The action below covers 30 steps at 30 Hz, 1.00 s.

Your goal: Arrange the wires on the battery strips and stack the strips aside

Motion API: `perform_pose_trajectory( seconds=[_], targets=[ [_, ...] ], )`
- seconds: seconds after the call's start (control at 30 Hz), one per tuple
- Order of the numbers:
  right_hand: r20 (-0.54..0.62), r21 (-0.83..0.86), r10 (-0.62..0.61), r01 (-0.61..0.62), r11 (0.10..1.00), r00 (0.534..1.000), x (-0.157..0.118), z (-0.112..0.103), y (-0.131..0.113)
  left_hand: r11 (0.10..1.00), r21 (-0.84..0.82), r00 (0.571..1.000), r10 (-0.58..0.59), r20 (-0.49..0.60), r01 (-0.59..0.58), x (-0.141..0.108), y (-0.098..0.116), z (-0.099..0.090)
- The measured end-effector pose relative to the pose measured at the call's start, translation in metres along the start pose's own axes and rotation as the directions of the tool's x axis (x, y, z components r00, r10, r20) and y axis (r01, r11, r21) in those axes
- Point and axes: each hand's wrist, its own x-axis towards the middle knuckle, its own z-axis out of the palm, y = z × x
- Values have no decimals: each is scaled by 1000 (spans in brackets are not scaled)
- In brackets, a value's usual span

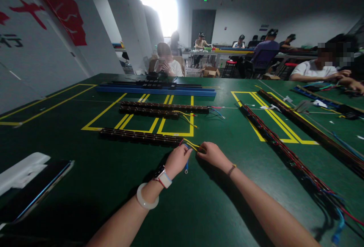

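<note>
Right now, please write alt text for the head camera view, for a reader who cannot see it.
Two bare hands, left hand and right hand, pinch yellow and blue wires at the end of a long dark strip on a green table. More strips and seated people lie beyond.

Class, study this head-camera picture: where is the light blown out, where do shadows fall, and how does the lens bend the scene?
Head view: the bright opening at the back is blown out to white; the left hand and right hand cast dark shadows on the green table; the wide lens stretches the forearms and splays the table's edges; the far seated people look soft.
</note>
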Motion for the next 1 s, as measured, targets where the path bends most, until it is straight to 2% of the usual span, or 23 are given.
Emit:
perform_pose_trajectory(
  seconds=[0.07,0.13,0.17,0.23,0.3,0.33,0.47,0.57,0.67,0.83,1.0],
  targets=[
    [-17,-32,-3,3,999,1000,0,0,-2,983,-181,1000,-18,16,21,3,-2,3],
    [-30,-38,1,-2,999,1000,0,-1,-3,913,-398,996,-72,44,84,4,-3,5],
    [-30,-18,7,-8,1000,1000,0,-2,-4,845,-518,991,-107,76,131,4,-2,5],
    [-25,49,22,-20,999,999,0,-5,-6,653,-718,971,-153,185,240,4,2,5],
    [-20,97,29,-27,995,999,-1,-8,-7,474,-814,942,-156,297,335,1,7,4],
    [-21,94,27,-25,995,999,-1,-11,-9,420,-830,930,-142,340,367,0,9,4],
    [-39,-104,1,-5,995,999,-6,-18,-19,306,-866,915,-47,401,395,0,13,6],
    [-28,-300,-39,29,954,999,-14,-18,-32,241,-890,919,-18,395,387,3,16,10],
    [14,-396,-87,85,914,996,-21,-11,-45,233,-889,919,-74,388,394,7,19,15],
    [43,-407,-148,152,901,988,-29,-1,-60,221,-885,906,-212,367,410,10,21,19],
    [-26,-344,-134,117,932,991,-32,-25,-67,215,-885,903,-225,367,413,11,19,19]
  ],
)
